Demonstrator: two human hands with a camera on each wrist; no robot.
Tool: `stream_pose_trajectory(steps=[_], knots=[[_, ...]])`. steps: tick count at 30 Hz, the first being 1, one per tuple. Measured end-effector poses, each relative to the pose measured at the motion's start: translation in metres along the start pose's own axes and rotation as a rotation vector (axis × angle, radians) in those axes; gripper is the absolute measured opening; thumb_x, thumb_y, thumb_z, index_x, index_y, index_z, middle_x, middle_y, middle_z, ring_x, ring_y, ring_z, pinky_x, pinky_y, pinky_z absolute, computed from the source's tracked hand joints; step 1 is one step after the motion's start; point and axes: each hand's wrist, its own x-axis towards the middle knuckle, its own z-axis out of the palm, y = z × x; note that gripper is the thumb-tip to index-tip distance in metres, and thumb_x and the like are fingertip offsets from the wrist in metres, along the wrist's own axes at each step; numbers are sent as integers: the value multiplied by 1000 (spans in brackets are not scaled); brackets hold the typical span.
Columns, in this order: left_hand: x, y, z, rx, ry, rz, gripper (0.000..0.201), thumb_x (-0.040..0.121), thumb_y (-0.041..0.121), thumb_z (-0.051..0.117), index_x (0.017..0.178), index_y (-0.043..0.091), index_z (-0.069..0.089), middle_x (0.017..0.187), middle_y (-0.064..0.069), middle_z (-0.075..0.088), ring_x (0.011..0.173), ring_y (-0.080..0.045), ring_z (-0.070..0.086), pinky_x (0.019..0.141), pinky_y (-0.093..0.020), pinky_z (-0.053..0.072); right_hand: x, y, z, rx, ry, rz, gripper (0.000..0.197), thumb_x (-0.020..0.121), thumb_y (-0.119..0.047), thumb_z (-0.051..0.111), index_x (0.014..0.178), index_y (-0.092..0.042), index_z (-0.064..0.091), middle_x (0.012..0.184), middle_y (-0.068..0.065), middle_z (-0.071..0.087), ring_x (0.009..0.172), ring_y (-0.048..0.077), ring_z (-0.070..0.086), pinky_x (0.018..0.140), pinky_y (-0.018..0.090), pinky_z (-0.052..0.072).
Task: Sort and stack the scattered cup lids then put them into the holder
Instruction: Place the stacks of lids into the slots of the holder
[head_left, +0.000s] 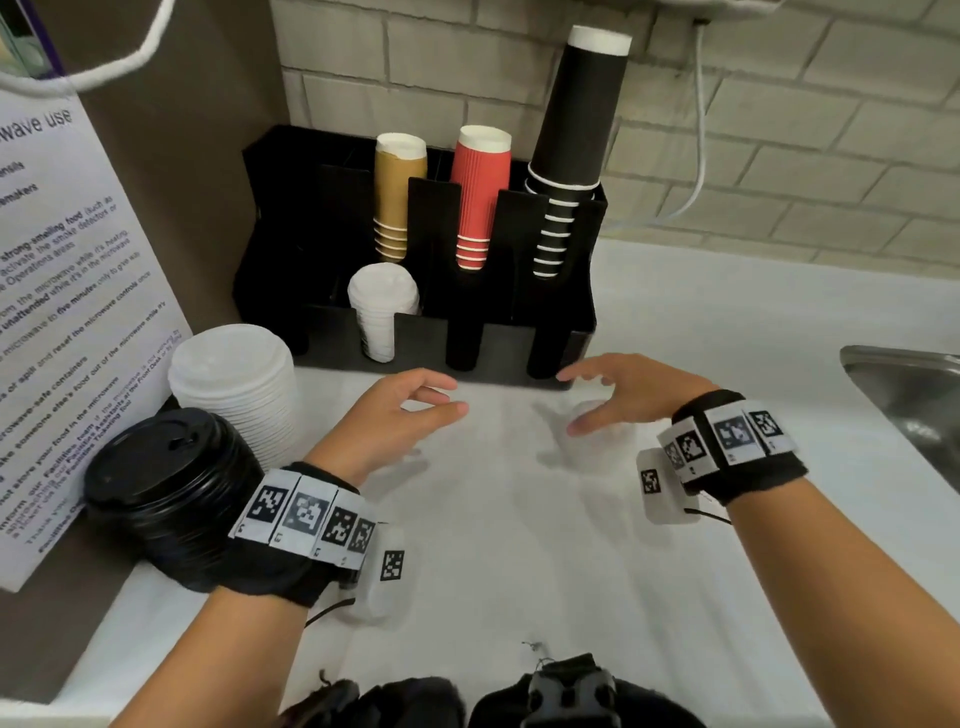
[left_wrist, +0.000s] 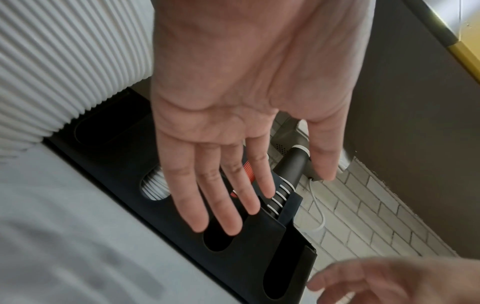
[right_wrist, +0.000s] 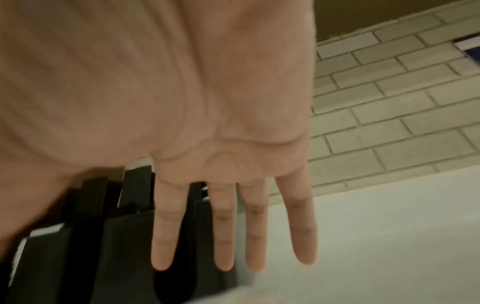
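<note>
A black holder (head_left: 519, 343) stands against the tiled wall, and one of its front slots contains a stack of small white lids (head_left: 382, 306). Left of it, a stack of large white lids (head_left: 234, 384) and a stack of black lids (head_left: 166, 488) sit on the white counter. My left hand (head_left: 441, 400) hovers open in front of the holder and holds nothing. My right hand (head_left: 576, 402) hovers open beside it, over a faint pale round shape too blurred to name. The wrist views show the left hand (left_wrist: 259, 185) and the right hand (right_wrist: 233, 236) with straight fingers, with the holder (left_wrist: 246, 246) (right_wrist: 116, 236) behind them.
Tan cups (head_left: 397, 192), red cups (head_left: 478, 192) and tall black cups (head_left: 576, 145) fill the holder's rear slots. A steel sink (head_left: 904, 395) lies at the right edge. A printed notice (head_left: 62, 312) leans at the left. A white cable (head_left: 698, 130) hangs on the wall.
</note>
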Motion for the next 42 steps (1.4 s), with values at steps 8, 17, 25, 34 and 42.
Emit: stream_pose_trajectory(steps=[8,17,25,34,42], knots=[[-1,-3,6,9,-21,-15,20,86,39,71,104,39,65,106,13,66,97,-18,67,80,-33,50,8,28,38,-66,21,70,89,59,-38,88,134,-42,41,119,-2,43,107,21,49,84,31,44],[-5,1,7,13,-16,16,20,86,38,71,105,39,64,107,13,66,94,-19,66,76,-29,50,8,32,32,-2,164,16,70,65,-28,82,126,-35,47,107,2,51,92,22,53,67,23,41],[-10,16,25,-106,-55,266,98,59,53,77,146,43,34,145,15,44,122,-3,54,88,-15,48,-19,-52,14,611,202,-416,57,76,-18,79,124,-31,50,110,-5,63,99,11,63,84,21,53],[-8,15,23,-236,119,442,84,65,31,82,139,26,43,138,3,52,123,1,54,94,-21,51,-20,-81,16,824,161,-495,63,69,-28,78,127,-21,54,116,6,65,103,19,66,87,37,56],[-7,14,18,-265,154,452,88,61,31,84,138,25,43,137,3,52,117,6,56,84,-17,53,-17,-90,18,815,189,-521,63,67,-30,80,125,-24,57,116,3,66,103,17,66,86,38,57]])
